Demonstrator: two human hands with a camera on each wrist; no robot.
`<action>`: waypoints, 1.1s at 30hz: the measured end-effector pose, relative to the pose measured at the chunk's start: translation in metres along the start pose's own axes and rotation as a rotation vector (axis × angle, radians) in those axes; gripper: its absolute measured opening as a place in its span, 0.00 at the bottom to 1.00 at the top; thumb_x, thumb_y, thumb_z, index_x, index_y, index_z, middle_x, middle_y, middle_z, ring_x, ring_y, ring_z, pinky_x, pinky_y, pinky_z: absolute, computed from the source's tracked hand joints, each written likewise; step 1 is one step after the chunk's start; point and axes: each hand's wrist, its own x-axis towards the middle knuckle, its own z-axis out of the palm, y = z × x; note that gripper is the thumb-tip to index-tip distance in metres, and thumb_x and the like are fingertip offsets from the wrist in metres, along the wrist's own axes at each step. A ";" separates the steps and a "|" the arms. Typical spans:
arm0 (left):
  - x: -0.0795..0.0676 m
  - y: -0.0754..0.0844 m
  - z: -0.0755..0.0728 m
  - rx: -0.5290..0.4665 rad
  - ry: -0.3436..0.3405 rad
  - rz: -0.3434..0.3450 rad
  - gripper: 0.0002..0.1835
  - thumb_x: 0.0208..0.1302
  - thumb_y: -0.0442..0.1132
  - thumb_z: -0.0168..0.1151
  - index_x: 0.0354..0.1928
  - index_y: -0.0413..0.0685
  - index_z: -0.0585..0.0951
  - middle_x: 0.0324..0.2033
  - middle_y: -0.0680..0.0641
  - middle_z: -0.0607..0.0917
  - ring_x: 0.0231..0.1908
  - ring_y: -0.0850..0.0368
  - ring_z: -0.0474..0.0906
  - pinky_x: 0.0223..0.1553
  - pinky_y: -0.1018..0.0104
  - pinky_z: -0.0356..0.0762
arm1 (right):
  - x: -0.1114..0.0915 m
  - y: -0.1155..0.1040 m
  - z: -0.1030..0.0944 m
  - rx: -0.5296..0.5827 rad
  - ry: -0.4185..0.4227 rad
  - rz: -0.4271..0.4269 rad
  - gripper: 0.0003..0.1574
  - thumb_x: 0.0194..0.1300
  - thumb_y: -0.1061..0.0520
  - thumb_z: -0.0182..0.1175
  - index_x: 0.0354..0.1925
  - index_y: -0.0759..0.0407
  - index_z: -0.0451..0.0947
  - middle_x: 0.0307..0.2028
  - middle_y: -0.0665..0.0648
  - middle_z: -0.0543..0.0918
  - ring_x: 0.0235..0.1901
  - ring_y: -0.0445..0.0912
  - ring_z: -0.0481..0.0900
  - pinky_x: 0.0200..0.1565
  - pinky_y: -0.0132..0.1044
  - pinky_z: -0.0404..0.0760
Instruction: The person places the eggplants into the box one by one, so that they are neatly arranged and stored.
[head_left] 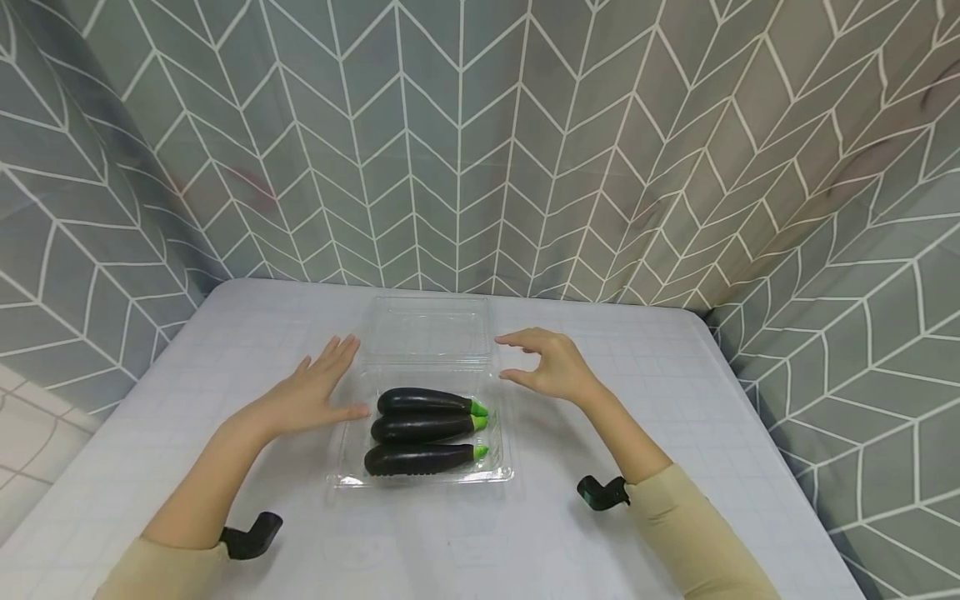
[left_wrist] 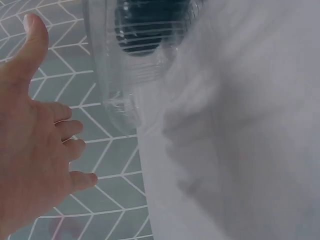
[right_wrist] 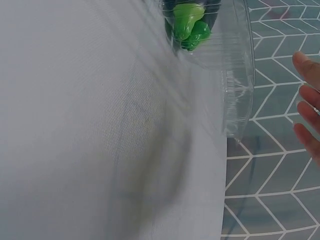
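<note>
Nearest: our sleeves (head_left: 697,533).
Left hand (head_left: 307,396): fingers spread.
Right hand (head_left: 551,365): thumb and fingers parted.
Eggplants (head_left: 422,429): parallel, probably so they fit our box (head_left: 427,371).

A whitish table (head_left: 450,550) with rounded far corners stood before a grey-green curtain (head_left: 427,150) patterned with white zigzag lines. The curtain hung in soft folds behind the far edge and came round on both the left and right sides, its colour turning brownish towards the upper right. Faint pinkish patches showed on it. At the lower left, beyond the table's edge, lay pale floor tiles (head_left: 30,442) with greyish joints. Faint grid lines crossed the tabletop, where soft light cast blurred shadows.
</note>
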 end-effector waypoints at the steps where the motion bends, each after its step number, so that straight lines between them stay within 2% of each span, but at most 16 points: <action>1: 0.002 -0.001 -0.001 0.002 -0.001 -0.005 0.56 0.59 0.61 0.62 0.74 0.34 0.44 0.73 0.32 0.45 0.72 0.35 0.35 0.65 0.30 0.34 | 0.000 0.000 0.000 -0.013 0.000 0.008 0.31 0.46 0.53 0.78 0.51 0.54 0.83 0.45 0.52 0.86 0.42 0.47 0.83 0.42 0.40 0.82; 6: 0.014 -0.007 -0.006 -0.002 -0.008 -0.034 0.56 0.60 0.63 0.61 0.74 0.33 0.46 0.72 0.30 0.47 0.72 0.34 0.37 0.65 0.30 0.36 | 0.002 -0.002 0.001 -0.071 -0.012 0.061 0.32 0.47 0.49 0.77 0.53 0.52 0.83 0.48 0.53 0.84 0.52 0.48 0.78 0.49 0.47 0.79; 10: 0.022 -0.013 -0.008 0.014 -0.019 -0.037 0.56 0.60 0.64 0.59 0.73 0.32 0.46 0.72 0.30 0.49 0.71 0.33 0.39 0.64 0.29 0.37 | 0.002 0.001 0.002 -0.084 -0.011 0.073 0.33 0.47 0.50 0.77 0.53 0.53 0.83 0.50 0.54 0.84 0.57 0.50 0.74 0.52 0.49 0.78; 14: 0.030 -0.019 -0.007 0.034 -0.032 -0.054 0.54 0.62 0.62 0.59 0.73 0.31 0.47 0.71 0.30 0.50 0.71 0.32 0.39 0.64 0.29 0.38 | 0.002 0.005 0.003 -0.079 0.000 0.048 0.33 0.46 0.52 0.78 0.52 0.55 0.83 0.49 0.53 0.84 0.59 0.52 0.72 0.54 0.48 0.76; 19: 0.040 -0.027 -0.005 0.056 -0.037 -0.088 0.53 0.62 0.62 0.59 0.73 0.31 0.48 0.71 0.28 0.51 0.71 0.31 0.41 0.64 0.29 0.40 | 0.004 0.006 0.004 -0.093 -0.014 0.043 0.33 0.48 0.50 0.77 0.53 0.56 0.82 0.51 0.52 0.83 0.61 0.52 0.69 0.56 0.49 0.74; 27: 0.049 -0.034 -0.003 0.068 -0.045 -0.108 0.53 0.62 0.63 0.58 0.73 0.32 0.49 0.70 0.26 0.52 0.70 0.29 0.43 0.64 0.29 0.43 | 0.006 0.010 0.006 -0.103 -0.055 0.085 0.33 0.50 0.47 0.75 0.54 0.57 0.81 0.56 0.55 0.80 0.62 0.52 0.66 0.61 0.49 0.70; 33: 0.052 -0.034 -0.003 0.093 -0.024 -0.103 0.53 0.61 0.63 0.59 0.72 0.29 0.52 0.68 0.24 0.56 0.68 0.28 0.50 0.64 0.32 0.51 | 0.008 0.014 0.011 -0.123 -0.089 0.132 0.37 0.51 0.43 0.73 0.57 0.57 0.79 0.57 0.54 0.79 0.63 0.53 0.66 0.61 0.51 0.68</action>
